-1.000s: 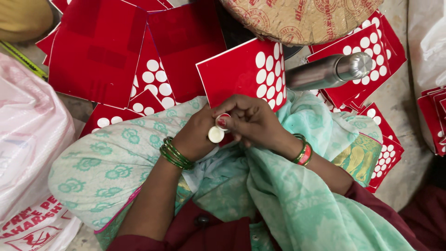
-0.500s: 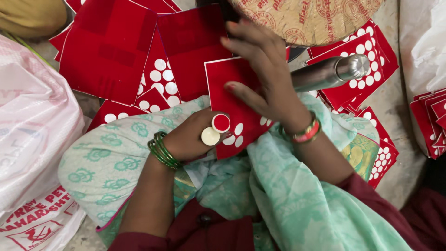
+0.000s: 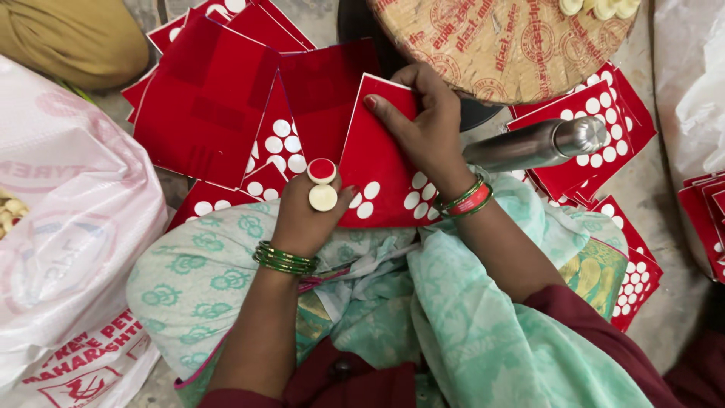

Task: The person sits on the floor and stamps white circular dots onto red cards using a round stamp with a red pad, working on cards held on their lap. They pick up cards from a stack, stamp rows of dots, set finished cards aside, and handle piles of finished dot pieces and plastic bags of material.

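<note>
Right hand (image 3: 423,125) is off the left hand (image 3: 306,219) now and flat on the red sticker sheet (image 3: 377,177), pinning it at twelve o'clock. The left pinches two discs — red disc (image 3: 322,170) over cream disc (image 3: 323,198) — so a fresh one looks peeled.

Left hand (image 3: 302,219), green bangles at the wrist: pinches two small discs, one red (image 3: 322,170), one cream (image 3: 323,198), touching each other. Right hand (image 3: 423,128): rests flat on a red sheet (image 3: 377,181) with white punched circles along its lower edge. More red sheets (image 3: 211,106) fanned on the floor. Steel bottle (image 3: 536,145) lying just right of the right hand. Round woven tray (image 3: 513,45) above. White plastic sack (image 3: 68,227) at left.
</note>
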`<action>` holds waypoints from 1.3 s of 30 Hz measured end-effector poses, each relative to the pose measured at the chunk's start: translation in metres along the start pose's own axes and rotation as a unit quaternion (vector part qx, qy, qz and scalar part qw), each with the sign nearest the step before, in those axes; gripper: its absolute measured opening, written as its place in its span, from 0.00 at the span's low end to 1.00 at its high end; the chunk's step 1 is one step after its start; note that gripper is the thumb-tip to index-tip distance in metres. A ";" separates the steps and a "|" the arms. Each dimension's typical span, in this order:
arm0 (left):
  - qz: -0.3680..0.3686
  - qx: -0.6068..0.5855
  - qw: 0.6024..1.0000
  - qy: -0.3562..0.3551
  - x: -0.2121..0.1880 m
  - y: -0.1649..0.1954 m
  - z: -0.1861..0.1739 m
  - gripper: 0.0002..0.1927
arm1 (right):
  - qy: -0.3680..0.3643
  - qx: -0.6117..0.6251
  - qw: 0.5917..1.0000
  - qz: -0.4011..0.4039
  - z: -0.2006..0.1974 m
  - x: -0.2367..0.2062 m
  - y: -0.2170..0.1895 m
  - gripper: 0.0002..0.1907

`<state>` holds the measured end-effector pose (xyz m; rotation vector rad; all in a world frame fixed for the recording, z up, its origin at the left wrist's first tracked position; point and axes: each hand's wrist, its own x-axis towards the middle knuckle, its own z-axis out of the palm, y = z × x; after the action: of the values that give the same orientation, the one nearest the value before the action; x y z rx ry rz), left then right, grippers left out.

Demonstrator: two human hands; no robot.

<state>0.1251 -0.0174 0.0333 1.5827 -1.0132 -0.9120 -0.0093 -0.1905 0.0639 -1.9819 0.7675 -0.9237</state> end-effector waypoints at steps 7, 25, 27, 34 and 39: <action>0.019 -0.030 0.999 0.004 -0.003 -0.007 0.003 0.12 | -0.062 -0.191 0.945 -0.257 -0.005 -0.015 -0.044 0.28; 0.007 -0.076 0.997 0.030 -0.001 0.010 -0.004 0.20 | -0.114 -0.015 0.989 -0.095 -0.024 -0.047 -0.038 0.24; 0.017 -0.081 0.996 0.031 -0.001 0.012 -0.004 0.20 | -0.140 -0.087 0.981 -0.105 -0.028 -0.051 -0.038 0.25; 0.043 -0.090 0.995 0.024 -0.004 0.027 -0.011 0.18 | -0.196 -0.143 0.967 -0.078 -0.027 -0.053 -0.037 0.22; 0.151 0.065 0.985 0.059 -0.008 0.034 -0.014 0.11 | -0.173 -0.147 0.968 -0.105 -0.026 -0.057 -0.042 0.23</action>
<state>0.1293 -0.0103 0.0703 1.5182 -1.2079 -0.5486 -0.0541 -0.1367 0.0920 -2.4383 0.5231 -0.5755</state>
